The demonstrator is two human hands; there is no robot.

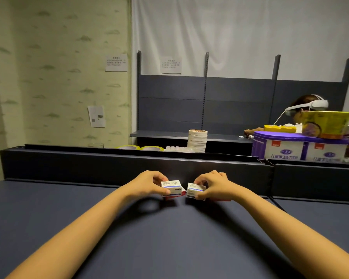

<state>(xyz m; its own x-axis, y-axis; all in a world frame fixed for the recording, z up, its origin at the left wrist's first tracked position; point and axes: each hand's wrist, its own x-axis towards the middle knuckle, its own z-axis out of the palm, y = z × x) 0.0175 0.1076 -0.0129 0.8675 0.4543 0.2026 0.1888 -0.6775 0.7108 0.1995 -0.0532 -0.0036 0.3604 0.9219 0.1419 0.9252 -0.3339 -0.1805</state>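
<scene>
Head view, left hand (149, 183) pinching box (172, 187), right hand (215, 183) pinching second box (194, 190)

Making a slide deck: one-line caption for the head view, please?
Left hand grips the left box, right hand the right box, on a dark shelf.

The left hand (149, 183) pinches a small white box (172, 187) and the right hand (214, 185) pinches another white box (194, 191), the two boxes just apart between the grips, low over the dark table (169, 238).
</scene>
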